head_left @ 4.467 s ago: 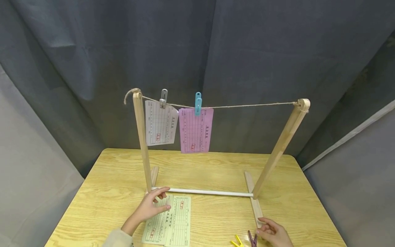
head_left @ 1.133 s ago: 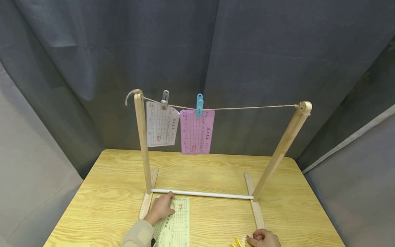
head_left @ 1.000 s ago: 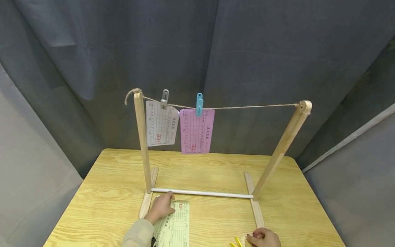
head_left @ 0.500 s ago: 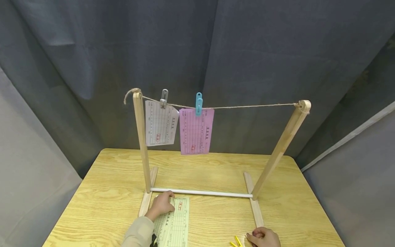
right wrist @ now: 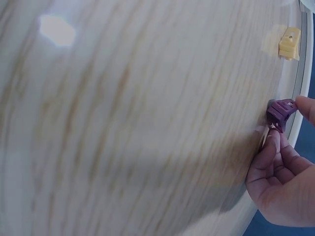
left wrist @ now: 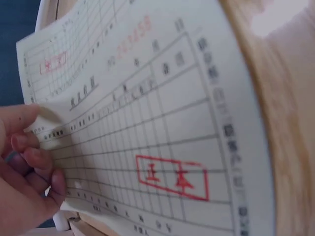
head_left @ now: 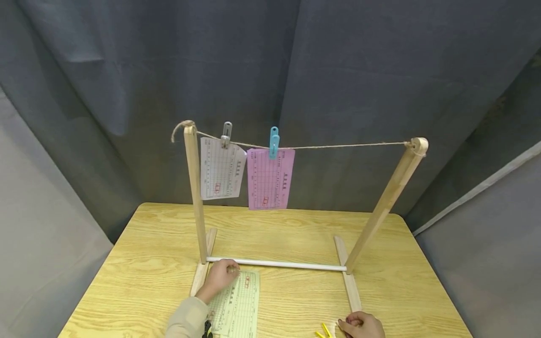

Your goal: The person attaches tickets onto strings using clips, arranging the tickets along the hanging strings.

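In the head view my left hand is at the top edge of two overlapping green printed slips. The left wrist view shows the fingers and thumb pinching the upper slip, whose surface bends near them. Close to the front of the table my right hand holds a purple clothespin between thumb and fingers, as the right wrist view shows. A yellow clothespin lies just left of that hand.
A wooden rack with a left post, a right post and a white crossbar carries a string. A grey clothespin hangs a white slip there; a blue clothespin hangs a pink slip.
Over the last seconds my left hand has come down from above the green slips to pinch one. My right hand, earlier beside the purple clothespin, now grips it. Lately the upper slip has shifted slightly.
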`<state>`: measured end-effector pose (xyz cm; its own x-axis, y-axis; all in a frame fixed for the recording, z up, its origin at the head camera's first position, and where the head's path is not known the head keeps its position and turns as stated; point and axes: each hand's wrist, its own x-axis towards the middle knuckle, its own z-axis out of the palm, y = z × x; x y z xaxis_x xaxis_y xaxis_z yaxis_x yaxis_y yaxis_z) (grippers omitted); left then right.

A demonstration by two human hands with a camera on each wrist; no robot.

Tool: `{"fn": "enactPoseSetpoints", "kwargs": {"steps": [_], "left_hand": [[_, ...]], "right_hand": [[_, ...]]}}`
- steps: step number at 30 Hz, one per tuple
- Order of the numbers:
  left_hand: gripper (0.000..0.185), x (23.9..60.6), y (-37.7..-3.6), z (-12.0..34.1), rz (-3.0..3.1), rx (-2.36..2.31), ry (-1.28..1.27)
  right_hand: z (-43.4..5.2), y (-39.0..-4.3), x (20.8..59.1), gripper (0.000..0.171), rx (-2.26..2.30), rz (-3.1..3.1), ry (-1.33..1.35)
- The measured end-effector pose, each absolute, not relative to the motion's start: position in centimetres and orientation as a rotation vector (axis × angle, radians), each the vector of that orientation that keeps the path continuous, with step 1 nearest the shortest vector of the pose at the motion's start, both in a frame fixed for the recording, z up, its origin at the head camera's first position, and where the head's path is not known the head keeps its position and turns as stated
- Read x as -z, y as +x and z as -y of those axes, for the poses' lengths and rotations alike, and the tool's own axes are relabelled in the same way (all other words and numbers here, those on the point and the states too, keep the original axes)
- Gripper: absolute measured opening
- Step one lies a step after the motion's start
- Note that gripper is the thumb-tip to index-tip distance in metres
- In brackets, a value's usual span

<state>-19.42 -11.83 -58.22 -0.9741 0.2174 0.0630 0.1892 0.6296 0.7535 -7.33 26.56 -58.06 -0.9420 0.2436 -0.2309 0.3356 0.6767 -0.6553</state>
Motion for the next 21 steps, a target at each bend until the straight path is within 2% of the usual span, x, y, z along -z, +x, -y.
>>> {"fn": "enactPoseSetpoints", "kwargs": {"steps": [6, 13, 21], "left_hand": [[0.012, 57.98, -19.26, 12.28, -2.741, -1.337, 0.429], [0.007, 57.73, -19.26, 12.04, -2.801, -1.292, 0.468], [0.004, 57.46, -19.16, 11.82, -2.889, -1.303, 0.5]], "right_hand": [[-26.57, -7.44, 57.94, 0.036, 1.097, -2.72, 0.485], [-26.8, -7.65, 58.4, 0.035, 1.081, -2.727, 0.48], [-26.84, -7.63, 58.16, 0.048, 1.101, -2.636, 0.544]]}}
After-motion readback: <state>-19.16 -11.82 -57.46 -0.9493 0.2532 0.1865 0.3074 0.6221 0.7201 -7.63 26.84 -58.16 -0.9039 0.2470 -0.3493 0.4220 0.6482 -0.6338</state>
